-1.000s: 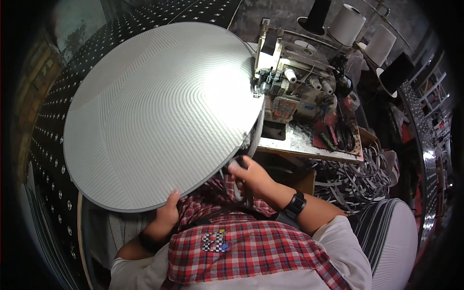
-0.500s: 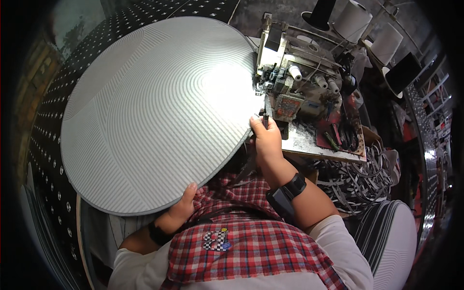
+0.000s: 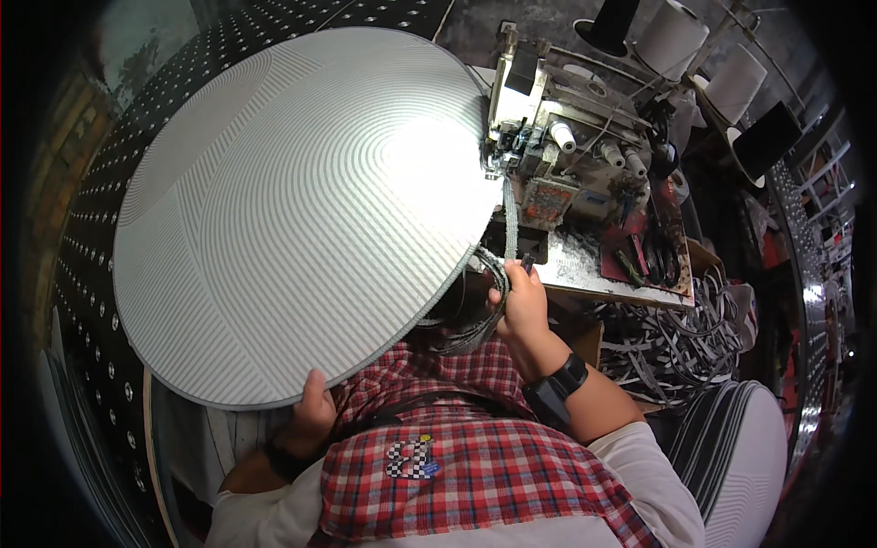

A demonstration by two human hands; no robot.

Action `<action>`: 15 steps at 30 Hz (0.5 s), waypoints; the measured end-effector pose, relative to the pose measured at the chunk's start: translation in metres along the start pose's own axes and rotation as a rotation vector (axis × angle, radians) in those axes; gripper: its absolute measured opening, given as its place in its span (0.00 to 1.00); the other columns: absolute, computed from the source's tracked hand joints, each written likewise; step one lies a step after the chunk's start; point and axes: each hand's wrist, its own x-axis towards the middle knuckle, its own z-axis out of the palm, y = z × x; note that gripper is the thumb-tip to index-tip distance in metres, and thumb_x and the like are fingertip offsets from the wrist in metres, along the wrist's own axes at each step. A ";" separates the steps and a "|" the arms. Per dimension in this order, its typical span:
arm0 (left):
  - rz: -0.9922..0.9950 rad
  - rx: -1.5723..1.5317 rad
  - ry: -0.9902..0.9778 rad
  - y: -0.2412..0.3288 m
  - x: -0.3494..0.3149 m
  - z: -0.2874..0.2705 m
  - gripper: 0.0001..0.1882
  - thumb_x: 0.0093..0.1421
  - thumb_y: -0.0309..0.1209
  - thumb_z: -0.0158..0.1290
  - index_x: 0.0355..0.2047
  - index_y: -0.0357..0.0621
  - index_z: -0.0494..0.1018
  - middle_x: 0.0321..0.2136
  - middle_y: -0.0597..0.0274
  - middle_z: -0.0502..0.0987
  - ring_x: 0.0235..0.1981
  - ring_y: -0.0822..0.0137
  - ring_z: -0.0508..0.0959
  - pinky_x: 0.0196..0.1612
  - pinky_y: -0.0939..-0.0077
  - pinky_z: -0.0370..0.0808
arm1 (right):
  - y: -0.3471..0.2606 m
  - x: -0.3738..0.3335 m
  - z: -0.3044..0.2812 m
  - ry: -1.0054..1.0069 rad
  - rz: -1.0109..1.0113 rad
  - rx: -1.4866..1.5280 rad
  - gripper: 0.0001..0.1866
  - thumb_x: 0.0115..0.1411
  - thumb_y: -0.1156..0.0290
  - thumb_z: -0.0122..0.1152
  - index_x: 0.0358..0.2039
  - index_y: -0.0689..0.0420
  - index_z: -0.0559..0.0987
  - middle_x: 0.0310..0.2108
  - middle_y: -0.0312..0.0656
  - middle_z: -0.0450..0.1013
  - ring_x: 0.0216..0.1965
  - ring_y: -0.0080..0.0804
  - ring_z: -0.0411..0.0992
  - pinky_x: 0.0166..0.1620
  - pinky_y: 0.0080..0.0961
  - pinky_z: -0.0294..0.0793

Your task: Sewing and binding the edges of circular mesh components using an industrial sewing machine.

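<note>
Large round grey ribbed fabric panel (image 3: 265, 237): lies at left, right edge at worn metal sewing machine (image 3: 585, 151). Left forearm (image 3: 251, 475) slants up-right; left hand (image 3: 312, 416) at panel's lower rim, thumb on top, fingers hidden: how closed, cannot tell. Right forearm (image 3: 598, 406) slants up-left; right hand (image 3: 523, 309) curled, pinching narrow grey fabric strip (image 3: 511, 219) below machine.

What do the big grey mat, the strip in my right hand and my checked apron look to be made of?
Big grey mat: probably fabric, mostly matte, judging by its ridged line pattern; a bright glare hides the finish on its right side.
Strip in your right hand: likely textile tape, dull, with a rough, fibrous-looking surface.
Checked apron: woven cloth, perhaps cotton, matte, softly creased.
</note>
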 end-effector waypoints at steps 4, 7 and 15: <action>-0.367 -0.248 -0.116 0.046 0.008 0.005 0.17 0.59 0.36 0.33 0.32 0.34 0.66 0.29 0.56 0.70 0.30 0.69 0.68 0.36 0.77 0.64 | 0.005 -0.005 -0.006 0.003 -0.076 -0.065 0.08 0.55 0.66 0.48 0.30 0.54 0.63 0.21 0.37 0.66 0.13 0.19 0.58 0.15 0.15 0.60; -0.413 -0.278 -0.080 0.056 0.009 0.007 0.16 0.59 0.36 0.34 0.31 0.35 0.67 0.27 0.58 0.70 0.29 0.69 0.68 0.36 0.78 0.64 | 0.004 -0.016 -0.003 -0.036 -0.156 -0.211 0.10 0.54 0.65 0.52 0.30 0.56 0.63 0.22 0.35 0.66 0.16 0.18 0.59 0.16 0.16 0.61; -0.435 -0.228 -0.180 0.063 0.009 0.006 0.13 0.57 0.34 0.40 0.34 0.36 0.68 0.28 0.61 0.71 0.29 0.72 0.70 0.34 0.79 0.68 | 0.011 -0.036 0.017 -0.349 -0.053 -0.379 0.11 0.51 0.64 0.57 0.28 0.58 0.72 0.17 0.26 0.62 0.17 0.11 0.56 0.19 0.10 0.56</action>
